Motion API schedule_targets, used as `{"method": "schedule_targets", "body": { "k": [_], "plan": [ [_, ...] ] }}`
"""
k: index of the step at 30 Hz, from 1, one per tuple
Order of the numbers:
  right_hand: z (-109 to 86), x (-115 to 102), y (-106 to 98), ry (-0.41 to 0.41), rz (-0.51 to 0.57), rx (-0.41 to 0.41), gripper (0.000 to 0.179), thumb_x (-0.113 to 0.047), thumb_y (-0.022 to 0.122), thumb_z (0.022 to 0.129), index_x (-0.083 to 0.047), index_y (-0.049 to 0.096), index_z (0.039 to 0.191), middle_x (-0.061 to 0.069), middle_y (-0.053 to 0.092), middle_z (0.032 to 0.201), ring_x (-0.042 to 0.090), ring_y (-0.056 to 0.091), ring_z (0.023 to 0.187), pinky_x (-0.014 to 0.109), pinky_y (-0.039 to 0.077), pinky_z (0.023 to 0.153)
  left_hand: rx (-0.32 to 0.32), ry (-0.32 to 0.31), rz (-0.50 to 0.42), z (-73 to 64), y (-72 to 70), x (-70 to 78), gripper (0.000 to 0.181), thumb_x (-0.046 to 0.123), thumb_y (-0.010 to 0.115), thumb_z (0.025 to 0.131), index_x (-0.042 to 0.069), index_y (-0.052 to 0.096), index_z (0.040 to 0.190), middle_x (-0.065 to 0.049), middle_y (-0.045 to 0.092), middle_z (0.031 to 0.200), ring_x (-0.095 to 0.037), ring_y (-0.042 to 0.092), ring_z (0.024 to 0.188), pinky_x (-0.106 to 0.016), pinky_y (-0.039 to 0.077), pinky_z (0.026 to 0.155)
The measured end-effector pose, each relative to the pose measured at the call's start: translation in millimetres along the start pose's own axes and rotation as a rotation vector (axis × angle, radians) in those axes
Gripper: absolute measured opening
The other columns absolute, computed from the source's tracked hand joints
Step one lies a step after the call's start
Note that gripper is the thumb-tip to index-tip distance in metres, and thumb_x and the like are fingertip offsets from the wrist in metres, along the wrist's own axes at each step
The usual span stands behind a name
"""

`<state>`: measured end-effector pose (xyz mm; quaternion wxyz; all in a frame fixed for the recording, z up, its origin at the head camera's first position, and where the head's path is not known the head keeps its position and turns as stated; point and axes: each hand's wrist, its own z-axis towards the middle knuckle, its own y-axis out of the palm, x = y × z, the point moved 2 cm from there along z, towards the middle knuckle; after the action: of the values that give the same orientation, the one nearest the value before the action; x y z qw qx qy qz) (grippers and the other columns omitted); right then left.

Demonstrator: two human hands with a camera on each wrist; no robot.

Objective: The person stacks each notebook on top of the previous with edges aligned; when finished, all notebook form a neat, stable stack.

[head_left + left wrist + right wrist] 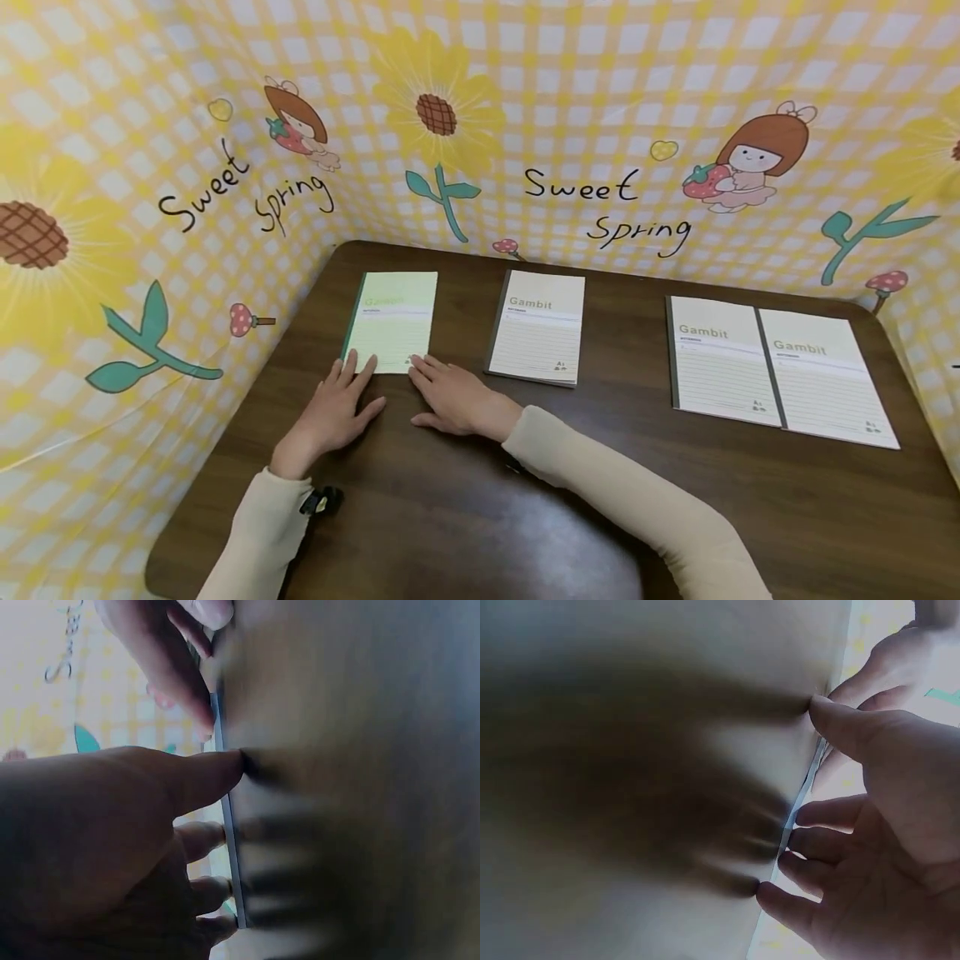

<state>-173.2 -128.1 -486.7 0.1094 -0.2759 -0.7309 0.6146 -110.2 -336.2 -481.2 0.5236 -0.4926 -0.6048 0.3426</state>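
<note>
A pale green notebook (395, 321) with a dark green spine and "Gambit" on its cover lies at the left of the table. My left hand (330, 412) has its fingertips on the lower left corner, fingers spread and thumb out to the side. At the lower right corner my right hand (453, 396) touches the notebook with extended fingers. From the left wrist, the notebook's thin edge (235, 862) runs under the left fingers, with the thumb on the near side. In the right wrist view the right fingertips (799, 815) rest along the same edge.
A white notebook (536, 325), seemingly on top of another, lies just right of the right hand. Two more white notebooks, one (720, 358) beside the other (828, 375), lie at the right. Yellow checked cloth (570, 108) surrounds the dark wooden table (465, 517).
</note>
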Motion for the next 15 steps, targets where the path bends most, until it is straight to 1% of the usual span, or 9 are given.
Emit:
{"method": "schedule_targets", "body": {
  "k": [3, 8, 11, 15],
  "plan": [
    [-15.4, 3, 4, -0.001, -0.02, 0.017, 0.082, -0.057, 0.046, 0.107, -0.007, 0.022, 0.167, 0.011, 0.013, 0.176, 0.026, 0.018, 0.164, 0.04, 0.032, 0.129, 0.01, 0.018, 0.025, -10.3, 7.1, 13.4, 0.072, 0.036, 0.053, 0.109, 0.007, 0.022, 0.166, -0.032, 0.008, 0.171, -0.059, 0.011, 0.156, -0.081, 0.024, 0.115],
    [-44.2, 9, 12, -0.007, 0.004, 0.03, 0.081, -0.057, 0.048, 0.107, -0.008, 0.023, 0.167, 0.011, 0.014, 0.177, 0.026, 0.019, 0.163, 0.044, 0.033, 0.128, 0.004, 0.04, 0.044, -27.0, 18.1, 36.2, 0.072, 0.038, 0.056, 0.108, 0.011, 0.024, 0.167, -0.028, 0.01, 0.173, -0.057, 0.014, 0.156, -0.08, 0.026, 0.114],
    [-59.4, 12, 16, -0.01, 0.028, 0.036, 0.081, -0.057, 0.048, 0.107, -0.01, 0.022, 0.167, 0.009, 0.013, 0.177, 0.026, 0.019, 0.164, 0.046, 0.033, 0.128, -0.013, 0.038, 0.045, -36.0, 22.5, 48.3, 0.074, 0.039, 0.057, 0.107, 0.014, 0.023, 0.168, -0.026, 0.008, 0.174, -0.055, 0.013, 0.157, -0.079, 0.026, 0.116],
    [-75.5, 12, 18, -0.019, 0.044, 0.04, 0.082, -0.058, 0.049, 0.106, -0.009, 0.023, 0.167, 0.009, 0.014, 0.177, 0.027, 0.021, 0.163, 0.048, 0.033, 0.128, -0.033, 0.03, 0.047, -45.8, 28.3, 60.2, 0.076, 0.043, 0.057, 0.107, 0.017, 0.02, 0.168, -0.024, 0.005, 0.174, -0.054, 0.011, 0.159, -0.078, 0.025, 0.117]
  ]
}}
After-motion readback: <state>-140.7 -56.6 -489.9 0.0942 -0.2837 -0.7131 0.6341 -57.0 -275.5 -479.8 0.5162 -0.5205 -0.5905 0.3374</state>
